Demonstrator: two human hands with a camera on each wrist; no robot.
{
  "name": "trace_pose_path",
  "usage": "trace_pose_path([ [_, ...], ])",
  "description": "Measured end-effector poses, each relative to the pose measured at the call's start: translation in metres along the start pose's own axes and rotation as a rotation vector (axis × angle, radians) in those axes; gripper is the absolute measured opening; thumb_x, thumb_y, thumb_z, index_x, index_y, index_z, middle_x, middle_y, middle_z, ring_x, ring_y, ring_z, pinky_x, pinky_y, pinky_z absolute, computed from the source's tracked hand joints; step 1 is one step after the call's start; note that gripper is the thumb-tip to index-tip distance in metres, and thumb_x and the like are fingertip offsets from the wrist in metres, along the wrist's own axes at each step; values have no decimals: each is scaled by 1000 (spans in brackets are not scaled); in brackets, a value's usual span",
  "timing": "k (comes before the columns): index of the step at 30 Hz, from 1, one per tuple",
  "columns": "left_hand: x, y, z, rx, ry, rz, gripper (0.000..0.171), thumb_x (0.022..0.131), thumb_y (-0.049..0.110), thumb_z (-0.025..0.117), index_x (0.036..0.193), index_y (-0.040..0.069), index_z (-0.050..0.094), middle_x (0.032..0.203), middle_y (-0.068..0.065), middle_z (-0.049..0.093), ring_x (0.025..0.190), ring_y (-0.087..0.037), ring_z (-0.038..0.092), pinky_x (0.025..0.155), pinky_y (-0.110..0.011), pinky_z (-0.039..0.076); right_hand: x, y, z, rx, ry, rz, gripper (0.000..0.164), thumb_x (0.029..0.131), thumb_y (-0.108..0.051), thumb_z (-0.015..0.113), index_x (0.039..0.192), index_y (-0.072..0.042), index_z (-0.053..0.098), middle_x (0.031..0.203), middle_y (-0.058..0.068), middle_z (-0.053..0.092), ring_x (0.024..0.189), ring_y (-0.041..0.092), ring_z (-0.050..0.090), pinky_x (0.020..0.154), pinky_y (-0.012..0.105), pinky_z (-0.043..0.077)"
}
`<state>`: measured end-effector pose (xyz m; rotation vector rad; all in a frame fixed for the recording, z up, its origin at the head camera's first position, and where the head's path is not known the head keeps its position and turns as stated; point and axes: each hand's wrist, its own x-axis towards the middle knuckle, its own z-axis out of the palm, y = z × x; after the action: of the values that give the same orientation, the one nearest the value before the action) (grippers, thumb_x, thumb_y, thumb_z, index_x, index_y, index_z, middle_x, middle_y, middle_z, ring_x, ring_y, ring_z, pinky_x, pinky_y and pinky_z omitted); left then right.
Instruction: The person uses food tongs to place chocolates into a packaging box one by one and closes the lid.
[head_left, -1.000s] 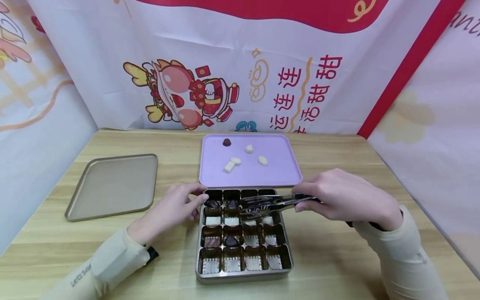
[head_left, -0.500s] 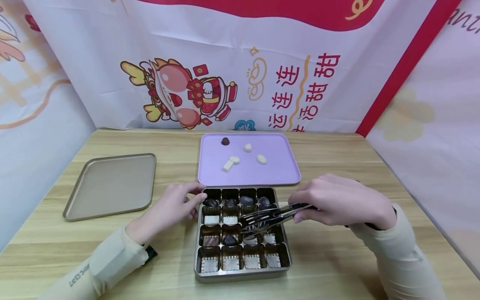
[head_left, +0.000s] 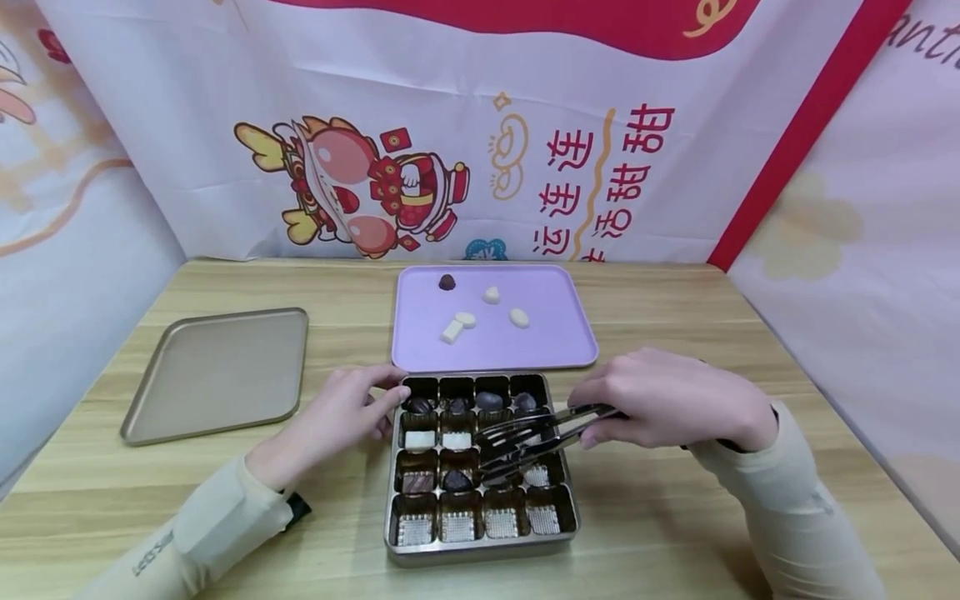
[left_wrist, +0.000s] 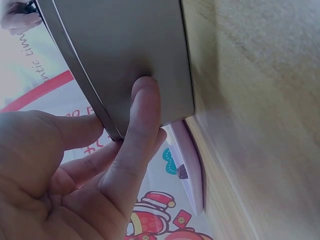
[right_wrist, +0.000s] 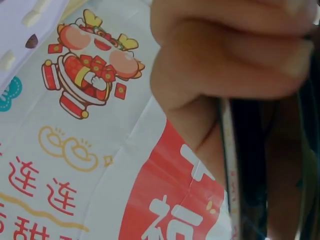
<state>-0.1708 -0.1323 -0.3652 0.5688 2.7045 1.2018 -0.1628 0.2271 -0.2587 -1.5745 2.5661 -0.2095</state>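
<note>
A square metal tin (head_left: 483,552) with a divided brown insert stands in front of me in the head view. Dark chocolates (head_left: 490,401) sit in its back row and white ones (head_left: 419,439) in the second; the third row's left two compartments hold dark pieces. My left hand (head_left: 337,421) grips the tin's back left corner, thumb at the rim and fingers against the side wall (left_wrist: 120,50). My right hand (head_left: 667,400) pinches black tongs (head_left: 596,410). Their spread tips reach over the second and third rows, third column, covering what lies there.
Just behind the tin lies a purple tray (head_left: 558,333) carrying one dark chocolate (head_left: 447,282) and several white ones (head_left: 519,317). A beige metal tray (head_left: 225,371) rests to the left. A printed cloth (head_left: 420,67) hangs along the table's far edge.
The tongs have moved toward me, from over the back two rows to the second and third, uncovering dark chocolates at the back right. My left hand keeps its place on the tin.
</note>
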Motion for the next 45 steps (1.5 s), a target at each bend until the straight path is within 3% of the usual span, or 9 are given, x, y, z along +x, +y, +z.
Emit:
trace_pose_path([
  [4, 0, 0, -2, -2, 7, 7, 27, 99, 16, 61, 121, 2, 64, 97, -11, 70, 55, -13, 65, 52, -25, 55, 1, 6, -3, 11, 18, 6, 25, 95, -46, 62, 83, -25, 57, 68, -19, 42, 57, -1, 42, 53, 20, 42],
  [8, 0, 0, -3, -3, 9, 6, 27, 99, 17, 61, 122, 1, 64, 98, -12, 70, 55, -13, 65, 53, -25, 55, 2, 16, -5, -1, 56, 39, 27, 96, -47, 60, 96, -21, 67, 74, -19, 51, 60, -2, 47, 56, 23, 48],
  [14, 0, 1, -4, 9, 10, 6, 27, 99, 18, 62, 121, 2, 65, 96, -10, 70, 55, -13, 64, 53, -25, 55, 6, 36, -2, 12, 143, 81, 24, 93, -33, 71, 105, -12, 70, 83, -14, 62, 66, -1, 54, 61, 27, 53],
  [21, -1, 0, -3, 5, 1, 7, 25, 98, 16, 62, 119, 2, 65, 96, -10, 70, 55, -12, 64, 53, -24, 55, 20, 71, 8, 63, 240, 155, 31, 95, -29, 69, 113, -4, 69, 83, -7, 64, 64, 5, 54, 65, 31, 52],
  [25, -1, -1, -1, 1, -4, -2, 25, 98, 16, 62, 120, 3, 65, 92, -6, 70, 55, -13, 64, 52, -25, 55, 40, 99, 14, 46, 244, 241, 33, 97, -32, 65, 114, -4, 68, 84, -3, 66, 67, 9, 58, 69, 37, 54],
  [30, -1, -2, -1, 3, -3, 1, 25, 99, 16, 62, 120, 3, 65, 92, -6, 70, 55, -13, 64, 52, -25, 55, 83, 129, 22, -94, 242, 354, 32, 98, -37, 61, 108, -7, 64, 78, 0, 62, 65, 17, 58, 60, 39, 52],
  [37, -1, -1, 1, -3, 5, 2, 25, 98, 16, 62, 119, 3, 65, 95, -9, 70, 54, -12, 63, 50, -25, 55, 133, 141, 32, -313, 106, 467, 35, 98, -44, 57, 89, -9, 57, 75, 4, 56, 67, 22, 58, 55, 38, 54],
  [45, -1, -1, 2, 7, 4, -7, 27, 98, 17, 62, 122, 4, 64, 96, -10, 70, 54, -11, 63, 50, -25, 55, 169, 146, 41, -269, 73, 596, 47, 101, -52, 43, 102, -8, 59, 82, 5, 60, 71, 22, 61, 58, 37, 54],
])
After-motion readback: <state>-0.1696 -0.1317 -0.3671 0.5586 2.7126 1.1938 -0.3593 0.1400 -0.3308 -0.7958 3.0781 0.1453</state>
